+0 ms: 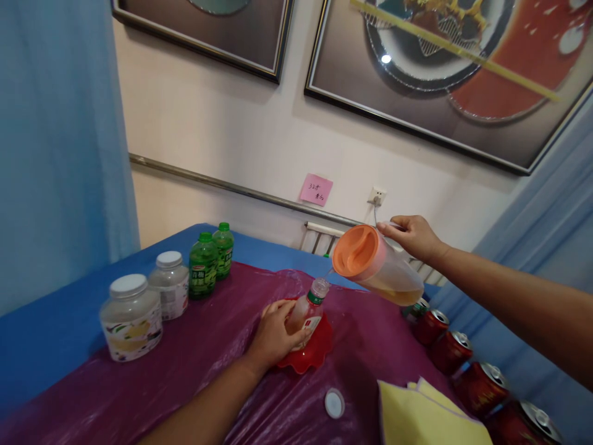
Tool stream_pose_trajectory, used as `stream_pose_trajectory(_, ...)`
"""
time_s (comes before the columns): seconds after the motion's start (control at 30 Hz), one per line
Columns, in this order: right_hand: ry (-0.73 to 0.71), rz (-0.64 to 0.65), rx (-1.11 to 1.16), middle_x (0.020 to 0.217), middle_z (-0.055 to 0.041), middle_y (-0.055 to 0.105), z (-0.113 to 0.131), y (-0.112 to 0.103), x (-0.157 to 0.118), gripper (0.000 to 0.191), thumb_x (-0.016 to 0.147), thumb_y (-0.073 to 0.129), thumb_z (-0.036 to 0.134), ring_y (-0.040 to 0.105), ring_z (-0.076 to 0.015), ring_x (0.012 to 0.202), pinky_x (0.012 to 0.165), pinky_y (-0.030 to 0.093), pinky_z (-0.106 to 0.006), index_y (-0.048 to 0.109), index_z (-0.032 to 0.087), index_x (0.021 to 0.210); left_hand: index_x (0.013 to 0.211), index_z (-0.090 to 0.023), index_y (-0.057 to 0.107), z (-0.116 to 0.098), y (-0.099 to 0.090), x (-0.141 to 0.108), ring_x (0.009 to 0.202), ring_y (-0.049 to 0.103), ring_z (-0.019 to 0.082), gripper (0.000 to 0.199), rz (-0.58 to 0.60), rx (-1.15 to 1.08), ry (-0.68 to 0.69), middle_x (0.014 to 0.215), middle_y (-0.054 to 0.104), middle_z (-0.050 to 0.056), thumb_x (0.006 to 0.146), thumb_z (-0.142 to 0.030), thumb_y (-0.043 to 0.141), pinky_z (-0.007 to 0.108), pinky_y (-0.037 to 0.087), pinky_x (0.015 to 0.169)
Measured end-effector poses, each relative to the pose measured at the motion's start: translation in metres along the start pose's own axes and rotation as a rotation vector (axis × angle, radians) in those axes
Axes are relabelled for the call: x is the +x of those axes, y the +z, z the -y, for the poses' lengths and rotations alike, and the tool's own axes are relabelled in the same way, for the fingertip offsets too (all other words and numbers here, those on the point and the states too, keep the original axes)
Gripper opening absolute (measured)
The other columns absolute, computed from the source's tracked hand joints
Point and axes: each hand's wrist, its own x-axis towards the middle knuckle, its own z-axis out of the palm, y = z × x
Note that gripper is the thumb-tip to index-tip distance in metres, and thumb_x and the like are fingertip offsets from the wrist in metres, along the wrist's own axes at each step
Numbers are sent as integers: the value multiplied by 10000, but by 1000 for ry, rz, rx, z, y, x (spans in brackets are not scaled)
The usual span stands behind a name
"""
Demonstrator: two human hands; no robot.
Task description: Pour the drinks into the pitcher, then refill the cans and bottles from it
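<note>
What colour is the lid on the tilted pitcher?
The pitcher lid is orange, as the head view shows.

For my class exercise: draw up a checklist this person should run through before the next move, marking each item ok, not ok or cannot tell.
1. Bottle steadied: ok, gripped by the left hand.
2. Bottle mouth uncapped: ok; a white cap lies on the purple cover.
3. Pitcher held: ok, the right hand has its handle.
4. Liquid left in the pitcher: ok, some shows.
5. Red dish free of spills: cannot tell, partly hidden.
</note>
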Motion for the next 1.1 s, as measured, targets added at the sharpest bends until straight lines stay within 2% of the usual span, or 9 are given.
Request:
stream_pose_trajectory(0.4, -12, 0, -24, 541, 58, 238, -2, 2, -2, 676, 782, 545, 827, 246, -98, 537, 510, 187, -286, 310, 244, 533, 1233, -218, 711, -3, -2, -1, 1203, 610, 345, 599, -1, -7, -10, 1273, 685, 130, 701, -474, 814, 493, 435, 1085)
stream_pose_trajectory(1.1, 2, 5, -8, 546, 58, 258, -3, 3, -3, 656, 791, 555, 805, 256, -103, 544, 515, 200, -292, 316, 245, 546, 1254, -197, 701, -2, -1, 0, 1211, 607, 347, 609, 8, 15, -10, 1277, 681, 140, 712, -454, 805, 493, 436, 1089)
